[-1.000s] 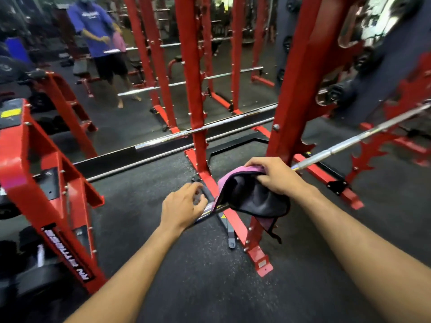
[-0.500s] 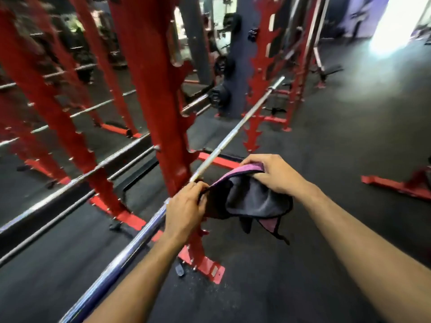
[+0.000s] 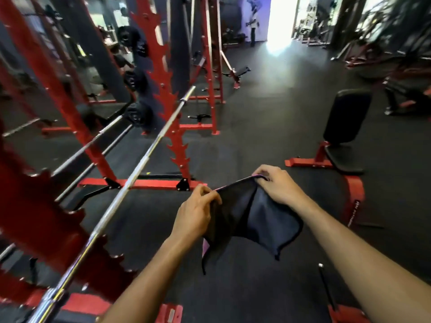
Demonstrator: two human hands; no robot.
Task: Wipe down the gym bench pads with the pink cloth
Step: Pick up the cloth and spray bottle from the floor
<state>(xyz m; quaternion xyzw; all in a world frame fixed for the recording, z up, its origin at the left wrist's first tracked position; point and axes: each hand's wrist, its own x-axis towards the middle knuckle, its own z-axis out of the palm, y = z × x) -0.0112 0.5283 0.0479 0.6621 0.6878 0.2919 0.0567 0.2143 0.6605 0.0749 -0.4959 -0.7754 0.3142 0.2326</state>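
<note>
Cloth (image 3: 251,215), limp, between pinching fingers (image 3: 211,194)

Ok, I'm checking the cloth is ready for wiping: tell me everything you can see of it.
The cloth looks soft, dark grey on the side facing the camera, with pink showing along its top edge and lower left corner, and a dark stitched border. It hangs in the air above the floor, stretched between the left hand and right hand, which pinch its upper corners. Its lower edge droops in loose points.

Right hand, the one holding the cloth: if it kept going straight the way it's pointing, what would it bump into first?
Probably nothing but floor for a good stretch. The right hand, gripping the cloth, points up and left, where the red rack stands; the bench sits off right. Depth is hard to judge.
</note>
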